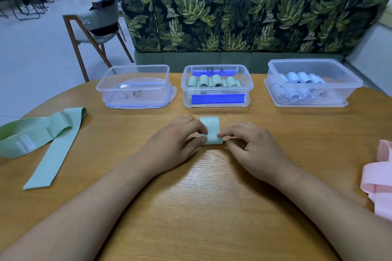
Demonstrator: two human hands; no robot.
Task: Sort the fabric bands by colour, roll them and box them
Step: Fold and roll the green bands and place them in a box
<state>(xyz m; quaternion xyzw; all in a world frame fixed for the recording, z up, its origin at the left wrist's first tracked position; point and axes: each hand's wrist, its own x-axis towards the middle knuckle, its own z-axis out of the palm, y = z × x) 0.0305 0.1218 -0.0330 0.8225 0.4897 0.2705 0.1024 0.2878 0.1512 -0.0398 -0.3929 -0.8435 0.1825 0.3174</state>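
The mint-green fabric band [212, 139] looks soft, light and limp. I judge it to be elastic cloth with no stiffness of its own, so a coil of it would spring loose as soon as pressure comes off. It does not look fragile, and the weave seems grippy rather than slick. The best place to hold it is at the two open ends of the coil, squeezing inward and down so the turns stay tight as it rolls over what is left flat.

The band lies on the wooden table [212, 197], mostly wound into a short, fat roll. A short flat tail printed "30 LB" lies just beyond the grip. The left hand [176, 140] pinches the roll's left end and the right hand [252, 144] pinches its right end. The fingers of both curl down onto the cloth. Both hands are closed on the band, and only the roll's width separates their fingertips [223, 134].

Straight beyond the grip, well apart from it, stands the middle clear box [251, 86], holding green rolls. By colour, I judge that this roll belongs there. Beyond and to the left is another clear box [135, 70] with handwriting on its wall. Beyond and to the right, a third clear box [314, 62] holds pale bluish-white rolls. Far to the left of the grip lie unrolled green bands [42, 133], and far to the right lie pink bands [379, 176] at the table's edge.
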